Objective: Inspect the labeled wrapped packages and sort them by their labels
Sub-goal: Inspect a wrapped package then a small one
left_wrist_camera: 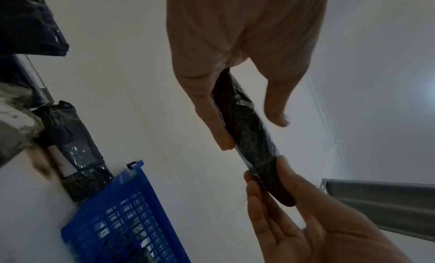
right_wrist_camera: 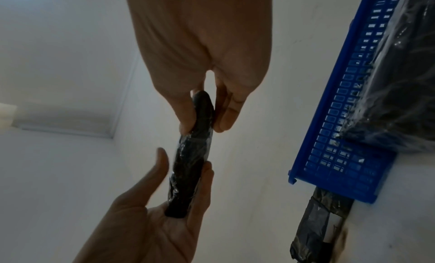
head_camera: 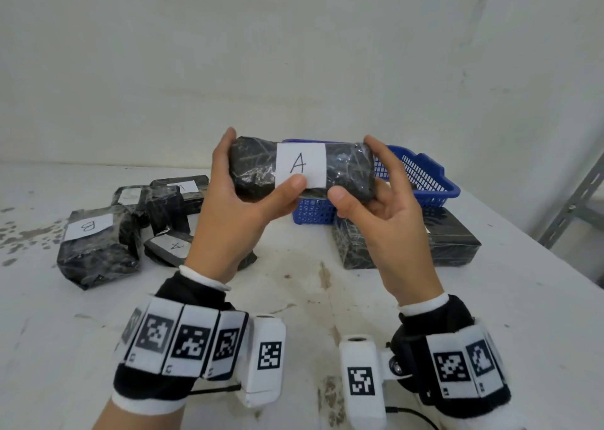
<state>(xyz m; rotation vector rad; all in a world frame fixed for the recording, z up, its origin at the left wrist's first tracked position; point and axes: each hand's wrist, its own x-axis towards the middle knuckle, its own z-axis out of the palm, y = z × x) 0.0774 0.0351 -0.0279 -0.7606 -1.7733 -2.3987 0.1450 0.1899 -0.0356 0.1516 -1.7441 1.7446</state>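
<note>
I hold a flat black film-wrapped package (head_camera: 346,168) up over the table with both hands, its white label (head_camera: 300,165) reading "A" toward me. My left hand (head_camera: 242,194) grips its left end, thumb on the label's lower edge. My right hand (head_camera: 376,197) grips the right end, thumb underneath. The left wrist view shows the package (left_wrist_camera: 247,129) edge-on between both hands, as does the right wrist view (right_wrist_camera: 190,164). Behind it stands a blue basket (head_camera: 425,181) with a dark wrapped package (right_wrist_camera: 400,80) inside.
A pile of wrapped packages lies at the left, among them one labelled B (head_camera: 94,246) and one labelled A (head_camera: 170,246). Another black package (head_camera: 457,240) lies in front of the basket. The stained white table (head_camera: 310,299) ends at the right near a metal shelf frame (head_camera: 575,201).
</note>
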